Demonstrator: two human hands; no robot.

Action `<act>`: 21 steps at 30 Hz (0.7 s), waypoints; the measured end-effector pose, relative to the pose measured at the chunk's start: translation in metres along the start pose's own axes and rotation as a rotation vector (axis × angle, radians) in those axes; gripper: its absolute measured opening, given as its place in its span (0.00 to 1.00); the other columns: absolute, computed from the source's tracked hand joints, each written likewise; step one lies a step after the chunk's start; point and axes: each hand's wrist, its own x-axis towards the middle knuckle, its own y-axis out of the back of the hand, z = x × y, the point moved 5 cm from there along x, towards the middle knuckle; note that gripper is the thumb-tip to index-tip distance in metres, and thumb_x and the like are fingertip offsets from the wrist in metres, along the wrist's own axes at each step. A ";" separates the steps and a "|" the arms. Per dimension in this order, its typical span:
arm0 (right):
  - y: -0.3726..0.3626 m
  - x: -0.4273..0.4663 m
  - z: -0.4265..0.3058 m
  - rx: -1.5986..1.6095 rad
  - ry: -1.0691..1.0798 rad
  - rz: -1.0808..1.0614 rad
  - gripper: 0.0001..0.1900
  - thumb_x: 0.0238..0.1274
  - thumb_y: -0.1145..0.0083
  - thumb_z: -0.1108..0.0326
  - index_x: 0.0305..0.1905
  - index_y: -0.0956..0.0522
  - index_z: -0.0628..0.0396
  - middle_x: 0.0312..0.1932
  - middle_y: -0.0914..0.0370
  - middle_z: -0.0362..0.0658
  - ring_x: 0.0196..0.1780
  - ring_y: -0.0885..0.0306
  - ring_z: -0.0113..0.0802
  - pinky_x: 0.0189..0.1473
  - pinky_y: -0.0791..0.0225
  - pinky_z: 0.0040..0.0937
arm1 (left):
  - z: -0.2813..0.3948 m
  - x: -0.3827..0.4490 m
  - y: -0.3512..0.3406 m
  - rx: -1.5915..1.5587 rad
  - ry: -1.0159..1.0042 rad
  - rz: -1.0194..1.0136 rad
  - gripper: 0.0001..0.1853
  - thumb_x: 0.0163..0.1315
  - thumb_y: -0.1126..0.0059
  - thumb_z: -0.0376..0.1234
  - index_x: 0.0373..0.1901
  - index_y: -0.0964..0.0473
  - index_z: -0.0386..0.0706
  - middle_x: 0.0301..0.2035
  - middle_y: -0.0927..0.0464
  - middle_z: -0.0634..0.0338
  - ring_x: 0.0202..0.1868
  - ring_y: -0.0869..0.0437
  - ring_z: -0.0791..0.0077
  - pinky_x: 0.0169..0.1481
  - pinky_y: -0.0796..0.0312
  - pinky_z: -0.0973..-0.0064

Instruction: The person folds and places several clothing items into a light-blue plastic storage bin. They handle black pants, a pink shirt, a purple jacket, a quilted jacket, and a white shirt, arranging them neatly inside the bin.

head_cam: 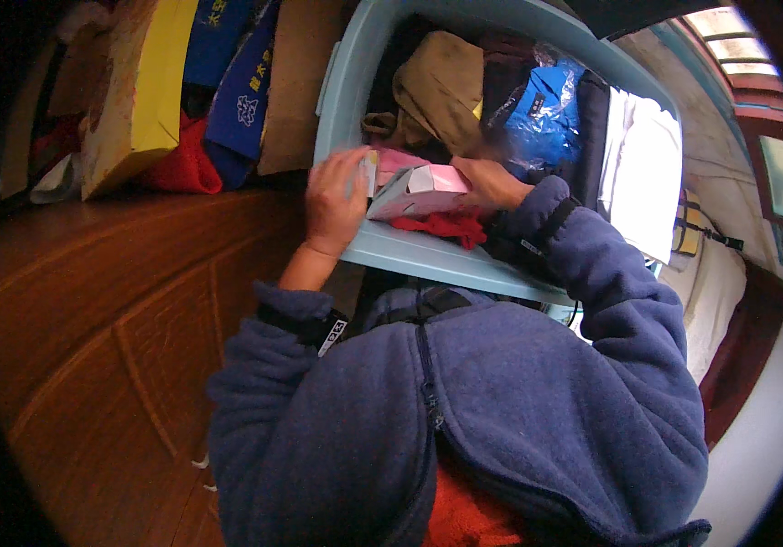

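Above the near edge of a light blue plastic storage bin (446, 268), my right hand (490, 183) grips the right end of a pink-and-white cardboard box (422, 191). The box is tilted. My left hand (336, 202) is at its left end, over the bin's left rim. Its fingers curl around a pale piece with some yellow (370, 171); whether this is part of the box or a separate thing I cannot tell. Pink cloth (398, 164) lies just behind the box, and red cloth (446, 225) shows below it.
Folded clothes fill the bin: khaki cloth (442, 89), a blue garment in clear plastic (545, 113) and white cloth (644, 171). Left stands a brown wooden cabinet (124, 273) carrying a yellow-edged carton (152, 102), blue printed bags (241, 102) and red fabric (182, 161).
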 end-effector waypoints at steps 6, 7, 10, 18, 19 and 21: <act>0.013 -0.027 -0.019 0.067 0.016 0.100 0.23 0.48 0.32 0.64 0.49 0.27 0.58 0.42 0.22 0.55 0.47 0.24 0.56 0.48 0.30 0.45 | 0.031 -0.008 -0.041 -0.032 -0.144 -0.491 0.24 0.56 0.37 0.34 0.56 0.27 0.44 0.53 0.27 0.53 0.55 0.25 0.54 0.58 0.31 0.61; 0.014 -0.030 -0.018 0.080 0.014 0.118 0.23 0.47 0.31 0.66 0.49 0.27 0.57 0.43 0.22 0.54 0.48 0.24 0.55 0.49 0.30 0.44 | 0.033 -0.009 -0.043 -0.037 -0.135 -0.523 0.25 0.55 0.36 0.35 0.57 0.28 0.45 0.54 0.28 0.53 0.56 0.26 0.55 0.58 0.31 0.61; 0.016 -0.038 -0.017 0.115 0.081 0.173 0.24 0.44 0.30 0.69 0.49 0.26 0.58 0.44 0.22 0.53 0.50 0.25 0.53 0.51 0.31 0.42 | 0.038 -0.012 -0.046 0.074 -0.159 -0.564 0.25 0.52 0.33 0.35 0.53 0.27 0.45 0.51 0.28 0.54 0.53 0.25 0.54 0.55 0.29 0.61; 0.019 -0.045 -0.009 0.136 0.055 0.327 0.24 0.43 0.32 0.71 0.49 0.26 0.58 0.43 0.23 0.53 0.49 0.26 0.53 0.51 0.32 0.43 | 0.044 -0.032 -0.028 0.116 -0.177 -0.570 0.13 0.52 0.33 0.33 0.39 0.24 0.41 0.42 0.23 0.55 0.46 0.20 0.55 0.50 0.26 0.64; 0.021 -0.046 -0.008 0.167 0.053 0.353 0.23 0.43 0.32 0.71 0.48 0.25 0.57 0.42 0.22 0.53 0.48 0.25 0.53 0.50 0.32 0.44 | 0.042 -0.036 -0.029 0.107 -0.141 -0.632 0.13 0.53 0.34 0.33 0.39 0.23 0.41 0.41 0.22 0.55 0.45 0.20 0.56 0.50 0.26 0.64; 0.024 -0.049 -0.007 0.203 0.058 0.397 0.22 0.43 0.33 0.72 0.48 0.25 0.59 0.41 0.22 0.53 0.47 0.24 0.52 0.49 0.31 0.41 | 0.046 -0.043 -0.028 -0.042 -0.141 -0.607 0.14 0.57 0.37 0.34 0.44 0.22 0.41 0.43 0.20 0.54 0.46 0.19 0.56 0.51 0.26 0.65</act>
